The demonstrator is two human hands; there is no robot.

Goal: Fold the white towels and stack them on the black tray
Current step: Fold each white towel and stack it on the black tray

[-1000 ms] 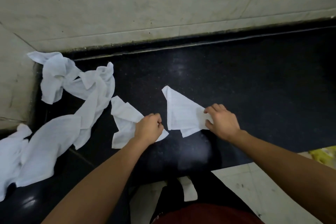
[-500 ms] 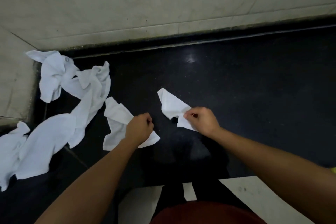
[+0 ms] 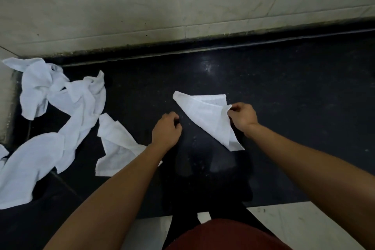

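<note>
A small white towel [image 3: 209,115] lies partly folded into a triangle on the black counter [image 3: 294,97], in the middle of the view. My right hand [image 3: 242,116] pinches its right corner and lifts that edge a little. To the left of the towel my left hand [image 3: 166,130] hovers with its fingers curled and nothing in them. Another small white towel [image 3: 115,146] lies crumpled just left of my left forearm. No black tray is in view.
A heap of several crumpled white towels [image 3: 60,111] fills the counter's left end, against the corner of the pale tiled wall [image 3: 182,6]. The counter's front edge runs near my body, with light floor tiles [image 3: 304,225] below it.
My left hand let go of the left towel and moved right. My right hand gathered the middle towel, then drew its corner rightward, so it now lies spread as a triangle.
</note>
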